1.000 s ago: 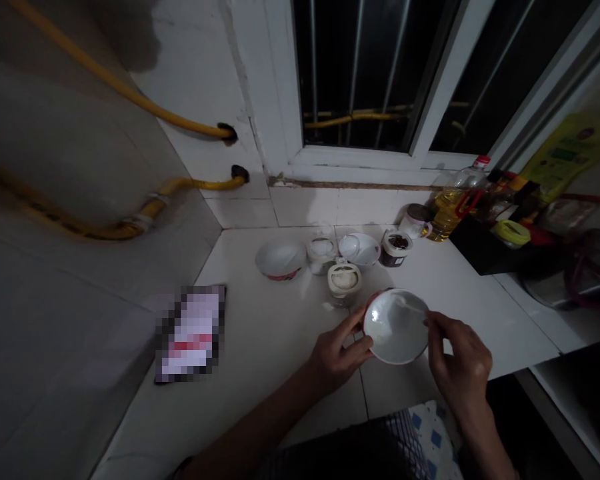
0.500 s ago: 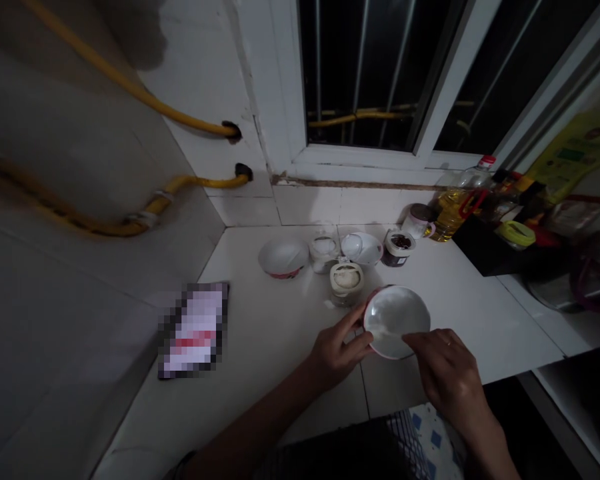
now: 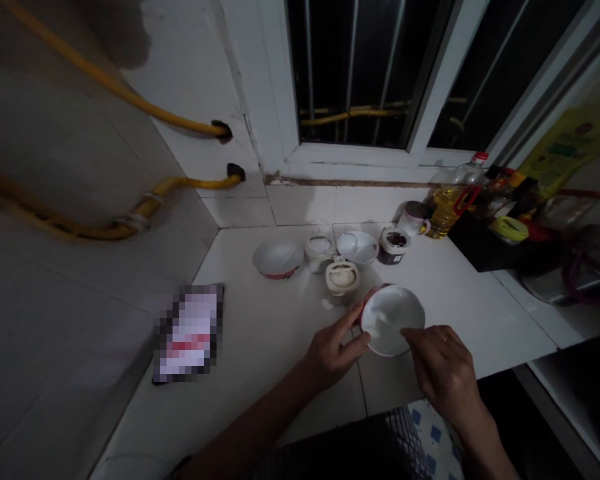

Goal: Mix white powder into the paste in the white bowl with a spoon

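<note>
My left hand (image 3: 333, 351) grips the rim of a shallow white bowl (image 3: 391, 319) with a red outer edge, holding it tilted just above the tiled counter. My right hand (image 3: 444, 368) reaches over the near side of the bowl, its fingertips bunched at the inside. Whether those fingers hold anything is hidden. Behind the bowl stand an open tub of white contents (image 3: 342, 280), a glass jar (image 3: 320, 253), a white bowl (image 3: 278, 259), a second white bowl (image 3: 357, 247) and a jar of dark food (image 3: 393, 245).
The white tiled counter (image 3: 260, 373) meets the wall at the back and left, and ends in an edge near my body. A pixelated flat item (image 3: 187, 333) lies to the left. An oil bottle (image 3: 447, 207) and a black tray (image 3: 485, 243) of bottles stand to the right, beyond a mug (image 3: 413, 220).
My right hand has moved left and down, from the bowl's right rim across its near side. The bowl stays in my left hand, and the view has shifted slightly.
</note>
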### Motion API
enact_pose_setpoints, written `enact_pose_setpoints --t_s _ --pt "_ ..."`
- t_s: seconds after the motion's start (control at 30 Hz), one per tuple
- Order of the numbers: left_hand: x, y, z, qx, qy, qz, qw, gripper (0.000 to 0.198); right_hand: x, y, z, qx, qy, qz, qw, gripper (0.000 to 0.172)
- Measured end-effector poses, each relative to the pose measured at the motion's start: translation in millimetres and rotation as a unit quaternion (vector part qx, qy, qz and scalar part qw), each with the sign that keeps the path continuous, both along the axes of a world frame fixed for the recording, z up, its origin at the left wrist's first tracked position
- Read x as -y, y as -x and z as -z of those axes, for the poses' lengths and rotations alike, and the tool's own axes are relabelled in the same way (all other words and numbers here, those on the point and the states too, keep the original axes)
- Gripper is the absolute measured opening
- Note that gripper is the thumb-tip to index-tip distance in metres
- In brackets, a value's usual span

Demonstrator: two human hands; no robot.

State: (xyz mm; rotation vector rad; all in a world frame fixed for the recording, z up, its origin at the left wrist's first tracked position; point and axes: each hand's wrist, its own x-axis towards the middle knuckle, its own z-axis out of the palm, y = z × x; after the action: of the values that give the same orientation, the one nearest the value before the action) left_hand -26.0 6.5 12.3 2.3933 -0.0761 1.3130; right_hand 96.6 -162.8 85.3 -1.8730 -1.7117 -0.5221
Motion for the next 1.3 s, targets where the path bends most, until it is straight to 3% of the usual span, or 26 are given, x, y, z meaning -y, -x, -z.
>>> enact_pose_setpoints --t_s 0.07,0.2,0.3,0.4,0.5,0.6,0.73,0.9,1.07,1.3 --pt "-2.1 0.0 1.0 -0.003 -0.019 -0.003 1.000 0.037 2.3 -1.2 1.5 -0.034 -0.007 0.013 0.999 0.024" --pt "-4.1 -0.8 0.8 0.010 -0.047 -0.017 0.999 0.038 10.0 -7.3 3.6 -0.106 -0.042 0.143 0.983 0.015" --pt "-1.9 -1.9 -1.0 0.007 -0.050 -0.016 0.999 0.040 10.6 -14.0 7.0 -0.236 0.016 0.206 0.950 0.018" --pt "1.3 -2.5 -3.8 -0.014 -0.036 -0.039 0.999 0.040 3.5 -20.4 15.5 -0.413 0.046 0.205 0.886 0.017" --pt "2.9 -2.2 -7.7 0.003 -0.159 -0.054 0.986 0.024 -6.2 -23.6 26.7 -0.558 0.014 0.181 0.810 0.017" --pt "3.7 -1.9 -10.4 -0.005 -0.213 -0.071 0.974 0.009 -12.5 -21.6 35.3 -0.644 -0.028 0.168 0.746 0.019" --pt "5.4 -2.4 -9.7 0.004 -0.235 -0.084 0.968 0.005 -15.1 -13.6 41.2 -0.701 -0.067 0.175 0.688 0.023" --pt "7.4 -2.3 -10.2 0.014 -0.258 -0.100 0.961 0.004 -16.0 -4.2 50.1 -0.737 -0.095 0.171 0.647 0.029" --pt "8.9 -2.7 -11.0 0.011 -0.232 -0.101 0.967 0.007 -19.1 0.1 57.2 -0.770 -0.129 0.150 0.607 0.031" --pt "2.7 -5.0 -1.7 0.025 -0.151 -0.074 0.985 0.007 -19.0 -0.6 51.5 -0.768 -0.157 0.120 0.610 0.028"
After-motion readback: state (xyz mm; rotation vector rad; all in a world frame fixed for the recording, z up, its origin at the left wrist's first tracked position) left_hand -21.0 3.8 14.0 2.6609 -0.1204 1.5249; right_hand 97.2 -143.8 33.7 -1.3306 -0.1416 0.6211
